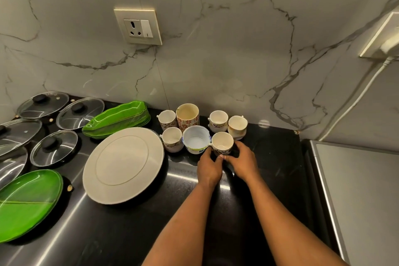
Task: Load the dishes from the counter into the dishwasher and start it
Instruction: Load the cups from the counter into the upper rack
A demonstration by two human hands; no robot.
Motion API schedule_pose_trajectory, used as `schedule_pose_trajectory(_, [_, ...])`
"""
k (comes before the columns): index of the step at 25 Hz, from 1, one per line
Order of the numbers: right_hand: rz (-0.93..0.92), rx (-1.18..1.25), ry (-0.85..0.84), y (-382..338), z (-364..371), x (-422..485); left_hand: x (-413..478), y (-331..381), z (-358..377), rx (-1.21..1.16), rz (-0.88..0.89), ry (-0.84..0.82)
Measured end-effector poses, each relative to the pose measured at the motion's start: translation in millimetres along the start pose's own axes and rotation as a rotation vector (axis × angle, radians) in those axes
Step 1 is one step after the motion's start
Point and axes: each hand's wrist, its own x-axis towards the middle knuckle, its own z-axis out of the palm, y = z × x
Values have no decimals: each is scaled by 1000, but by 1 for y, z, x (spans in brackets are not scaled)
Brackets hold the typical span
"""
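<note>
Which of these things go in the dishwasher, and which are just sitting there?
For the job: front cup, other cups, tub, white plate, green plates, glass lids.
Just there: wall socket, white cable.

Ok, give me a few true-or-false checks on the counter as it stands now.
1. The left hand and right hand hold the same cup. True.
2. The grey plate lies right of the cups. False: it lies left of them.
3. The white tub stands upright and empty. True.
4. The tall floral mug lies on its side. False: it stands upright.
</note>
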Motion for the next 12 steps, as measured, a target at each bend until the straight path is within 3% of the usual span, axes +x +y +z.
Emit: schedule_pose_trajectory(12, [-15, 18, 22, 4, -8, -48, -39, -12, -19, -47, 46, -24])
